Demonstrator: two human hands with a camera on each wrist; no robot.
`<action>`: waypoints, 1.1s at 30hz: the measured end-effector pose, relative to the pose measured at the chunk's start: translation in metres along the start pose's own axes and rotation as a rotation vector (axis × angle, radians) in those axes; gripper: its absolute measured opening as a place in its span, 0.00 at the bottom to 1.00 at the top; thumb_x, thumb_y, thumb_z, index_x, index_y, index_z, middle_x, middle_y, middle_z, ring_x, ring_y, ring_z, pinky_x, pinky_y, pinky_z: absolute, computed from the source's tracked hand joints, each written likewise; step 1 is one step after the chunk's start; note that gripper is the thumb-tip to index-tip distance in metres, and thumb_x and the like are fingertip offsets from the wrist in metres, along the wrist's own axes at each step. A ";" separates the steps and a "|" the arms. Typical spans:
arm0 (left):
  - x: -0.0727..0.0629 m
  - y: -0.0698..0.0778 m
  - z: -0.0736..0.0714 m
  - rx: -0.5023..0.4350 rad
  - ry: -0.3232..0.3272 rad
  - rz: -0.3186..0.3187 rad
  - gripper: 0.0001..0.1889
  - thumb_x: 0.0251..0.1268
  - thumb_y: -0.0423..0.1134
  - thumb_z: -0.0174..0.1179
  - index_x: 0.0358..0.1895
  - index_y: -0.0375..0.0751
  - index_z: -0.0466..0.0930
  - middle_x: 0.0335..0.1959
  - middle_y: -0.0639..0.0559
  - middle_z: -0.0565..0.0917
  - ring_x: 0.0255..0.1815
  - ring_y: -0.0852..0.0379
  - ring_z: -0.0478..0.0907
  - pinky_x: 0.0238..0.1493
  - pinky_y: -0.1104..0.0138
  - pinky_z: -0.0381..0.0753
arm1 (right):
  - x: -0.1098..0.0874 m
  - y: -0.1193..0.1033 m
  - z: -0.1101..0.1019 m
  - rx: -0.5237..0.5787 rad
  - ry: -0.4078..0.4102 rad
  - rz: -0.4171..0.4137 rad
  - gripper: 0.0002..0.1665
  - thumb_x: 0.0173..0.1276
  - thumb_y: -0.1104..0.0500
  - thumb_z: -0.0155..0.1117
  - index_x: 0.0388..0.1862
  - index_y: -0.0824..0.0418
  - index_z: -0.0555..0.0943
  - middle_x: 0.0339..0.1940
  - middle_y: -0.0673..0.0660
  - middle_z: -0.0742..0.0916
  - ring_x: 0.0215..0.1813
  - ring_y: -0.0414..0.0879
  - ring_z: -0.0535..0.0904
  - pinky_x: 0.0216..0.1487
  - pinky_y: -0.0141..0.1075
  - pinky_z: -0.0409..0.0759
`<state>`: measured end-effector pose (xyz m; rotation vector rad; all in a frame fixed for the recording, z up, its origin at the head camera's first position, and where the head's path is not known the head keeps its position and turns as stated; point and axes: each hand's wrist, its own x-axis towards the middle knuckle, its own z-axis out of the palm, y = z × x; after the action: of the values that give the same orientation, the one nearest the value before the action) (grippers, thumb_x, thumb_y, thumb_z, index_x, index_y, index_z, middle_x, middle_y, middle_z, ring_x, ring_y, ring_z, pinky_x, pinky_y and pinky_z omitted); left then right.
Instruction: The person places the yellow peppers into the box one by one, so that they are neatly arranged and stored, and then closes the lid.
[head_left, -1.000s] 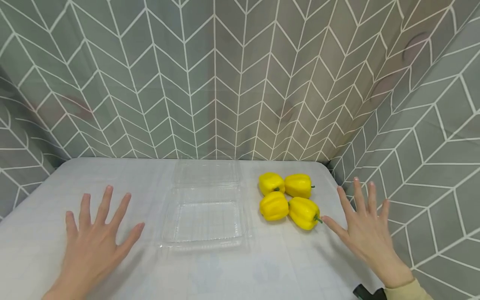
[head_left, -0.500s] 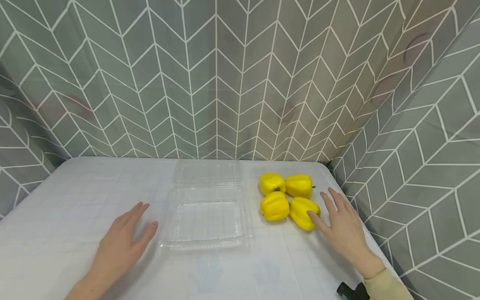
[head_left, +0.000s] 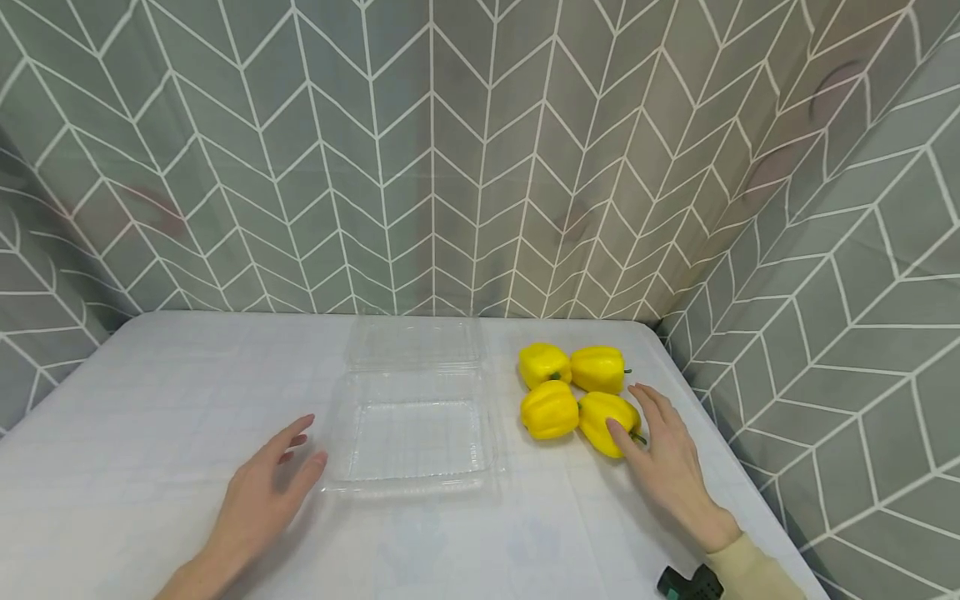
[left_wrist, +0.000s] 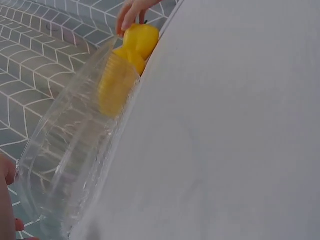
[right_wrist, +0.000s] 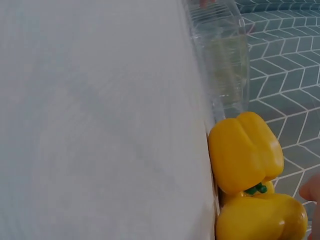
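Observation:
Several yellow bell peppers (head_left: 550, 410) sit in a close cluster on the right half of the table. Over the near right pepper (head_left: 600, 421) reaches my right hand (head_left: 667, 467), thumb at its near side and fingers beyond its stem; whether they touch it I cannot tell. A clear plastic clamshell box (head_left: 420, 479) lies with its lid (head_left: 412, 343) folded back, left of the peppers. My left hand (head_left: 255, 508) hovers by the box's left edge, fingers loosely bent, holding nothing. In the left wrist view, peppers (left_wrist: 141, 41) show past the box wall (left_wrist: 65, 155).
A white cloth covers the table (head_left: 187, 375). Grey curtains (head_left: 450, 167) with white chevron lines hang behind it and along the right side. A black device (head_left: 690, 583) is at my right wrist, beside the beige sleeve (head_left: 750, 571).
Both hands have moved inward from spread-out positions: the left toward the box, the right onto the near right pepper. Their fingers have gone from splayed to more bent. Box and peppers stay put.

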<state>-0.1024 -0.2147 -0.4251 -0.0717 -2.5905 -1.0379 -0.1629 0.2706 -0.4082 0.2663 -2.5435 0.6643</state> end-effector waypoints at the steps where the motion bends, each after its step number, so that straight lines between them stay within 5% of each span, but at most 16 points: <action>1: -0.001 0.000 0.001 -0.009 0.007 0.003 0.29 0.71 0.47 0.61 0.72 0.46 0.68 0.58 0.38 0.82 0.53 0.35 0.82 0.53 0.43 0.77 | 0.000 0.001 0.001 0.007 0.008 0.001 0.37 0.70 0.48 0.66 0.70 0.66 0.69 0.69 0.65 0.73 0.68 0.66 0.69 0.60 0.64 0.70; 5: -0.003 0.000 0.007 -0.037 0.045 0.038 0.29 0.71 0.44 0.62 0.72 0.47 0.68 0.58 0.41 0.83 0.53 0.39 0.83 0.55 0.62 0.80 | -0.002 0.002 0.005 0.043 0.037 -0.002 0.37 0.68 0.51 0.68 0.70 0.66 0.69 0.69 0.64 0.73 0.68 0.64 0.69 0.60 0.63 0.71; 9: -0.005 -0.002 0.010 -0.112 0.066 0.065 0.28 0.70 0.40 0.62 0.72 0.50 0.68 0.61 0.45 0.82 0.55 0.57 0.83 0.55 0.85 0.73 | -0.004 0.002 0.009 0.064 0.052 -0.003 0.37 0.66 0.53 0.70 0.69 0.67 0.70 0.68 0.64 0.73 0.67 0.64 0.70 0.59 0.62 0.72; 13: -0.005 -0.003 0.014 -0.183 0.074 0.075 0.27 0.70 0.36 0.62 0.71 0.49 0.70 0.64 0.47 0.80 0.54 0.71 0.80 0.56 0.86 0.73 | -0.005 0.003 0.014 0.066 0.049 -0.004 0.37 0.64 0.54 0.72 0.68 0.68 0.71 0.67 0.65 0.74 0.66 0.64 0.71 0.60 0.62 0.72; 20: -0.006 -0.001 0.016 -0.202 0.085 0.097 0.26 0.70 0.33 0.62 0.70 0.41 0.71 0.64 0.48 0.80 0.54 0.68 0.82 0.58 0.85 0.72 | -0.008 0.003 0.019 0.077 0.030 0.009 0.38 0.63 0.53 0.73 0.67 0.67 0.71 0.66 0.64 0.74 0.66 0.63 0.71 0.62 0.62 0.72; 33: -0.008 -0.001 0.017 -0.215 0.104 0.104 0.25 0.69 0.33 0.63 0.69 0.46 0.74 0.61 0.47 0.82 0.52 0.69 0.83 0.57 0.86 0.72 | -0.010 0.005 0.022 0.081 0.049 0.029 0.38 0.62 0.55 0.74 0.67 0.66 0.71 0.64 0.65 0.74 0.63 0.63 0.73 0.60 0.62 0.74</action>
<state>-0.1003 -0.2035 -0.4395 -0.1974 -2.3485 -1.2427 -0.1650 0.2649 -0.4318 0.2386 -2.4811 0.7769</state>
